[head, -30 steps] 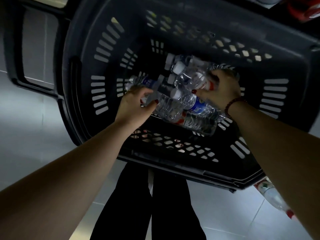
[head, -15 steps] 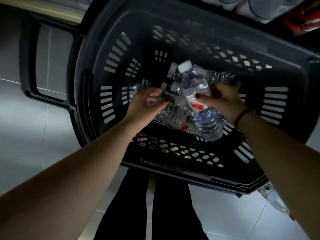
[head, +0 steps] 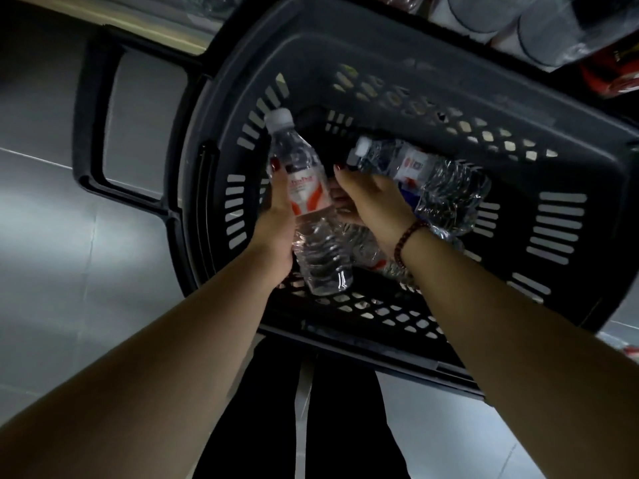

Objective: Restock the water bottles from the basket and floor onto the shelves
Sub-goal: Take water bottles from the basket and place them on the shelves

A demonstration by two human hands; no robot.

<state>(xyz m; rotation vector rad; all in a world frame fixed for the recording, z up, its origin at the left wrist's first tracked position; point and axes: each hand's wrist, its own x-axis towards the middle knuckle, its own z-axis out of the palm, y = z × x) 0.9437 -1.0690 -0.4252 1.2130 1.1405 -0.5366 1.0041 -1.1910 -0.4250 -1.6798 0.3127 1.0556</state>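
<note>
left hand point(head: 276, 223) grips a bottle point(head: 307, 202), cap pointing away from the person, over the basket point(head: 397, 63). right hand point(head: 373, 202), just beside it, curls round a second bottle point(head: 425, 174). more bottles point(head: 370, 254) lie under the right wrist in the basket. tiled floor point(head: 52, 236) left of the hands.

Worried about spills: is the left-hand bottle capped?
Capped: a white cap sits on the neck of the bottle the left hand holds.
</note>
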